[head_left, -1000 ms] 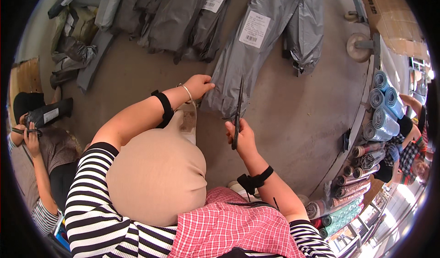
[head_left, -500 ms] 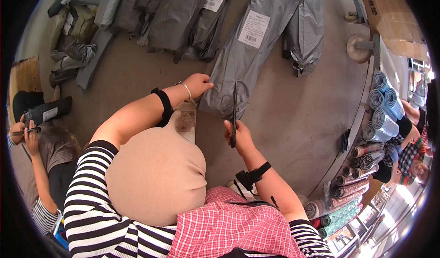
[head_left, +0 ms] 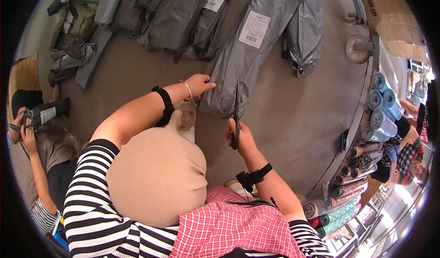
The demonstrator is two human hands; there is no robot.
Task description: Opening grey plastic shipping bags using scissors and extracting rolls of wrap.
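A long grey plastic-wrapped package (head_left: pixel 229 81) with a white label lies on the floor in front of me, its near end toward my body. My left hand (head_left: pixel 200 85) is closed on the left edge of that package near this end, with the fingertips partly hidden. In my right hand (head_left: pixel 240 136) is a pair of dark scissors (head_left: pixel 237 109), fingers closed round the handles. The blades point away from me and lie over the near end of the package. Whether they have gone through the plastic I cannot tell.
More grey wrapped packages (head_left: pixel 176 17) lie beyond and to the left; another (head_left: pixel 305 33) is just right. A caster wheel (head_left: pixel 358 48) and cardboard box (head_left: pixel 398 24) stand far right, with rolled mats (head_left: pixel 382 123) below. A co-worker (head_left: pixel 46 143) sits at left with a package and scissors.
My right hand and the scissors have shifted slightly to the right. My left hand stays at the package's edge. The co-worker at left has moved their hands and scissors.
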